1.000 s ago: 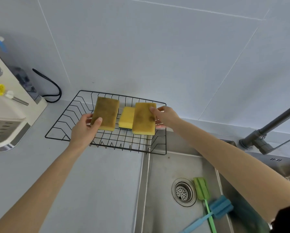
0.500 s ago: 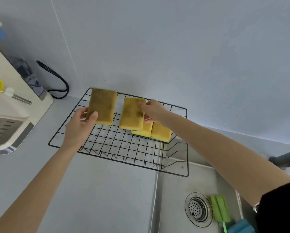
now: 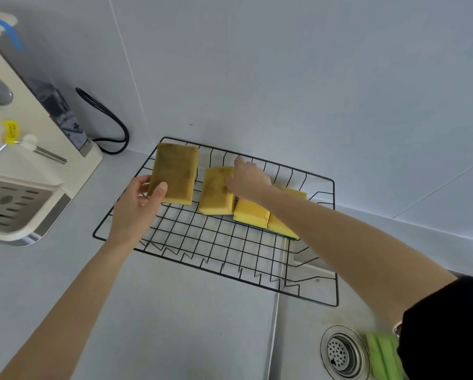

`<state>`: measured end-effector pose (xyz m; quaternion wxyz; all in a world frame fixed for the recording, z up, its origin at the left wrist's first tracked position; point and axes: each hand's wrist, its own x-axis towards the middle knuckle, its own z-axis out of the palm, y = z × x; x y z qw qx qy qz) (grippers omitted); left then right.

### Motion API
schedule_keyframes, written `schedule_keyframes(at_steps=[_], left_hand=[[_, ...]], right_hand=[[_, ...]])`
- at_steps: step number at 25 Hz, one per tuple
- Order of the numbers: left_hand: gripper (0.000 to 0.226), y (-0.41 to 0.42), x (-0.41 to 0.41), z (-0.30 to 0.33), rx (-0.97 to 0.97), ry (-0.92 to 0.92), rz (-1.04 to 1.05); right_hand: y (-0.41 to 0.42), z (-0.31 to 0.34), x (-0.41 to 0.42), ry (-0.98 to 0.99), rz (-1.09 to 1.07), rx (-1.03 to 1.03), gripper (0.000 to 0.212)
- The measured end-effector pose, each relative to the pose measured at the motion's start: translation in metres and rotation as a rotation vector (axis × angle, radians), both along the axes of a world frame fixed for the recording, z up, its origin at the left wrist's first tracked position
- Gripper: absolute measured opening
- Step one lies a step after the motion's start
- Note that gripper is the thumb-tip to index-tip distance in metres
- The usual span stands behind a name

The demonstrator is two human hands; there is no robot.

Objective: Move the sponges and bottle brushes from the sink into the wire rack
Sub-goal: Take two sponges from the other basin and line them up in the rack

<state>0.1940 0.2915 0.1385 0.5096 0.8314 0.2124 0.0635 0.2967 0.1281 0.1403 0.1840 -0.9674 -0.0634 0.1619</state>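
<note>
Sponges fill the wire rack (image 3: pixel 219 250) at frame centre. Your left hand (image 3: pixel 136 204) grips a stained sponge (image 3: pixel 175 171) upright, long axis running up the frame. Your right hand (image 3: pixel 247 179) presses a second stained sponge (image 3: pixel 216 192), leaning beside two yellow sponges (image 3: pixel 253 212).

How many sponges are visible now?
4. One in the left hand at, one under the right hand at, two further right in the wire rack.
</note>
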Motion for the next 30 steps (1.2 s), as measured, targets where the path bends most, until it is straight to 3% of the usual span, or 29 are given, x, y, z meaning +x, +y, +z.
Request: schedule_keyframes(at_steps=[4, 7, 9, 13, 18, 23, 30], left_hand=[[0.056, -0.005, -0.001, 0.000, -0.028, -0.004, -0.021], [0.048, -0.007, -0.002, -0.002, -0.032, -0.008, -0.034], [0.054, -0.007, -0.002, -0.002, -0.027, 0.003, -0.028], [0.059, -0.005, -0.003, -0.005, -0.015, 0.013, -0.023], [0.040, -0.005, 0.005, -0.015, 0.010, -0.002, -0.026], [0.039, -0.012, 0.012, -0.020, 0.018, -0.005, -0.023], [0.041, -0.017, 0.027, -0.028, 0.179, 0.084, -0.006]], right_hand=[[-0.004, -0.006, -0.008, -0.101, 0.202, -0.059, 0.050], [-0.001, -0.023, -0.019, -0.154, 0.460, -0.259, 0.073], [0.003, -0.037, -0.022, -0.193, 0.538, -0.344, 0.082], [0.001, -0.051, -0.022, -0.227, 0.522, -0.398, 0.077], [-0.006, -0.051, -0.026, -0.279, 0.467, -0.386, 0.071], [0.000, -0.054, -0.027, -0.248, 0.403, -0.375, 0.072], [-0.014, -0.061, -0.028, -0.270, 0.406, -0.292, 0.073]])
